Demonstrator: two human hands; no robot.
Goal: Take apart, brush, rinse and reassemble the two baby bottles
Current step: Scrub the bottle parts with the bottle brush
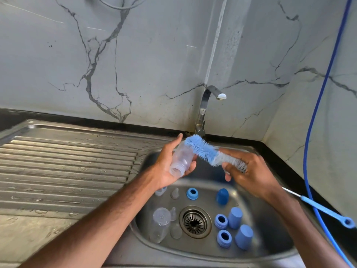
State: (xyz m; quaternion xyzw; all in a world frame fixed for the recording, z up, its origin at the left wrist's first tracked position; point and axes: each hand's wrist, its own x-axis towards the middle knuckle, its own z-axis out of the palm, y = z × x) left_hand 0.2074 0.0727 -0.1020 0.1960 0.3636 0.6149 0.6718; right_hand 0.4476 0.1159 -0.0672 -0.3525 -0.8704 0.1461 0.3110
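Grey marble-veined wall behind. Stainless steel sink (270,235) with ribbed drainboard (67,161), wet in patches. Curved metal tap (204,105): no water seen running.

Left hand (170,171) grips the clear plastic bottle body (182,159) round its middle, over the basin, threaded neck toward the camera. Right hand (251,171) has its fingers curled round the bristled shaft of the blue long-handled bottle brush (204,150). The brush head lies across the outside of the bottle's far end, not inside it.

In the basin, all separate:
- second clear bottle body (160,224), on its side left of the drain (195,221)
- clear teats (174,193)
- blue screw rings (192,193)
- blue caps (235,217)

Judgement: disassembly looks complete; brushing of the first bottle is in hand. Left to do: the second bottle, the small parts, rinsing, reassembly.
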